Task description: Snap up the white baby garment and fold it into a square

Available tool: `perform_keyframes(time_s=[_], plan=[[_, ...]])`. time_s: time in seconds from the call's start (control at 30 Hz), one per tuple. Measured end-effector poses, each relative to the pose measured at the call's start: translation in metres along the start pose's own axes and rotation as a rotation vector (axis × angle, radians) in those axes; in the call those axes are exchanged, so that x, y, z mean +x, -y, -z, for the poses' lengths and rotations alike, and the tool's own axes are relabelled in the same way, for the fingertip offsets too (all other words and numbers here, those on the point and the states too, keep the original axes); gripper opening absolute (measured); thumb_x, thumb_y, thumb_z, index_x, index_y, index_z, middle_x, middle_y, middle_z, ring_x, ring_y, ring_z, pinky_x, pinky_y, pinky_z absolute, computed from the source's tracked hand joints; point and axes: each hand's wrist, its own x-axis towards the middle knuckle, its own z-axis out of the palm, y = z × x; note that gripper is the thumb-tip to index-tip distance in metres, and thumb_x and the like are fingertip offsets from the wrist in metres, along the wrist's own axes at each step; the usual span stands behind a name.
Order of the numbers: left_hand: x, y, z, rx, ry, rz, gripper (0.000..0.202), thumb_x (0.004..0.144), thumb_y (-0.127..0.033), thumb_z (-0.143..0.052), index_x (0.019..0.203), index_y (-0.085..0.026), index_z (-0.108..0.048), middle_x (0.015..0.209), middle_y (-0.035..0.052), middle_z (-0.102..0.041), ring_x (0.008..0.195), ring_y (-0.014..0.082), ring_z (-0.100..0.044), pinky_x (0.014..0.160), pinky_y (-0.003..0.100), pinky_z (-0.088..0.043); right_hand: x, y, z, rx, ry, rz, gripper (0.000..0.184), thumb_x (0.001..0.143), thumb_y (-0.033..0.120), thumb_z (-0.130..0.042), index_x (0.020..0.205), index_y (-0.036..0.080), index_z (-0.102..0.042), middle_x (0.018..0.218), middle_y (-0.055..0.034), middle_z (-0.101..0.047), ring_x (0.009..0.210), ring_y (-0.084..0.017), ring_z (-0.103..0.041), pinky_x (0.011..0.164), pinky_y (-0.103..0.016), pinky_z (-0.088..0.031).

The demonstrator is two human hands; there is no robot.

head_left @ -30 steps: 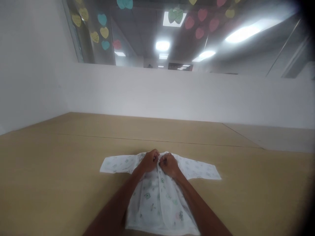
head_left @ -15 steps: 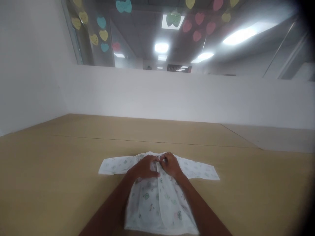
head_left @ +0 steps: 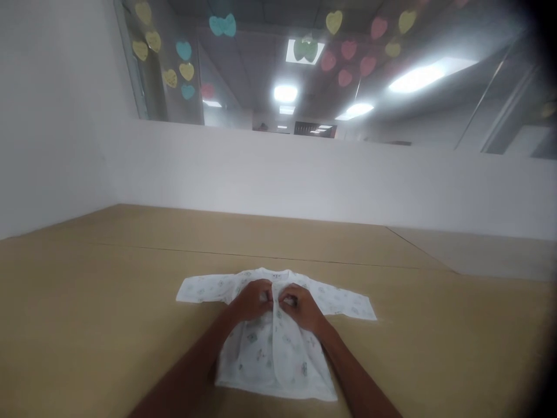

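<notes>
A small white baby shirt (head_left: 265,354) with a faint green print lies flat on the tan table (head_left: 87,313), sleeves spread to either side. My left hand (head_left: 252,300) and my right hand (head_left: 300,306) sit side by side on the chest, just below the neckline. Both have their fingers curled and pinched on the shirt's front opening, one on each edge. What lies between the fingertips is too small to make out.
A low white partition wall (head_left: 304,180) runs along the far edge of the table and along the left side. Above it hang coloured paper hearts (head_left: 183,52) and ceiling lights. A grey surface (head_left: 491,255) adjoins the table at the right.
Both hands have slid a little down from the neckline along the front opening, staying pinched on the fabric. The camera has tilted slightly, so the shirt sits lower and more whole in view.
</notes>
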Motion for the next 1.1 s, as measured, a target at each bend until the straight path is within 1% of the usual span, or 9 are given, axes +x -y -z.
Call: perform_keyframes(time_s=[0.1, 0.23, 0.37, 0.5, 0.63, 0.73, 0.93, 1.1], plan=[[0.001, 0.002, -0.004, 0.007, -0.031, 0.006, 0.006, 0.071, -0.017, -0.063, 0.075, -0.02, -0.066, 0.097, 0.0054, -0.069, 0.101, 0.0241, -0.061, 0.094, 0.034, -0.043, -0.002, -0.004, 0.003, 0.041, 0.006, 0.011, 0.017, 0.075, 0.008, -0.059, 0.073, 0.021, -0.07, 0.081, -0.0021, -0.068, 0.08, -0.016, -0.062, 0.075, -0.028, -0.047], [0.003, 0.003, -0.011, -0.014, -0.062, 0.026, 0.012, 0.072, -0.015, -0.062, 0.081, -0.019, -0.069, 0.094, 0.0051, -0.068, 0.093, 0.0214, -0.061, 0.092, 0.034, -0.044, -0.002, -0.004, 0.004, 0.047, 0.01, -0.002, 0.019, 0.072, 0.007, -0.06, 0.077, 0.022, -0.071, 0.083, -0.002, -0.069, 0.081, -0.016, -0.062, 0.074, -0.028, -0.046], [0.004, 0.001, -0.013, -0.051, -0.085, 0.056, 0.011, 0.07, -0.013, -0.063, 0.075, -0.02, -0.07, 0.098, 0.0064, -0.066, 0.098, 0.0221, -0.059, 0.094, 0.035, -0.043, -0.001, 0.001, 0.005, 0.026, 0.001, -0.017, 0.019, 0.075, 0.009, -0.057, 0.078, 0.021, -0.071, 0.081, -0.0019, -0.068, 0.076, -0.015, -0.061, 0.07, -0.026, -0.046], [0.004, -0.004, -0.008, -0.092, -0.058, 0.089, 0.01, 0.069, -0.011, -0.062, 0.071, -0.017, -0.069, 0.094, 0.0066, -0.062, 0.093, 0.0201, -0.059, 0.089, 0.032, -0.044, -0.001, 0.004, 0.005, 0.003, -0.036, -0.022, 0.017, 0.077, 0.012, -0.056, 0.077, 0.021, -0.071, 0.075, -0.0012, -0.067, 0.072, -0.014, -0.059, 0.067, -0.025, -0.045], [0.004, -0.008, -0.001, -0.124, -0.007, 0.124, 0.011, 0.072, -0.016, -0.058, 0.073, -0.018, -0.069, 0.083, 0.0032, -0.067, 0.082, 0.0177, -0.061, 0.079, 0.028, -0.045, -0.003, 0.005, 0.002, 0.004, -0.043, -0.015, 0.016, 0.078, 0.014, -0.058, 0.079, 0.022, -0.072, 0.074, -0.0011, -0.066, 0.068, -0.014, -0.058, 0.065, -0.025, -0.044], [0.005, -0.012, 0.002, -0.133, 0.026, 0.132, 0.013, 0.073, -0.017, -0.055, 0.071, -0.018, -0.068, 0.075, 0.001, -0.069, 0.073, 0.016, -0.061, 0.071, 0.025, -0.045, -0.004, 0.005, 0.0, 0.013, -0.03, -0.019, 0.016, 0.076, 0.012, -0.059, 0.075, 0.022, -0.072, 0.073, -0.0007, -0.067, 0.069, -0.014, -0.058, 0.064, -0.025, -0.044], [0.006, -0.015, -0.001, -0.121, 0.001, 0.143, 0.014, 0.071, -0.018, -0.055, 0.071, -0.017, -0.069, 0.076, 0.0029, -0.071, 0.074, 0.0174, -0.063, 0.072, 0.026, -0.045, -0.002, 0.005, -0.001, 0.056, -0.032, -0.06, 0.015, 0.073, 0.011, -0.061, 0.072, 0.021, -0.072, 0.071, -0.0005, -0.067, 0.066, -0.013, -0.059, 0.061, -0.023, -0.045], [0.006, -0.013, -0.004, -0.126, -0.015, 0.16, 0.016, 0.07, -0.017, -0.053, 0.071, -0.017, -0.069, 0.074, 0.0031, -0.071, 0.072, 0.0175, -0.064, 0.069, 0.026, -0.046, -0.002, 0.007, -0.005, 0.052, -0.069, -0.105, 0.012, 0.072, 0.013, -0.06, 0.07, 0.019, -0.07, 0.071, -0.0008, -0.066, 0.063, -0.012, -0.058, 0.06, -0.023, -0.044]])
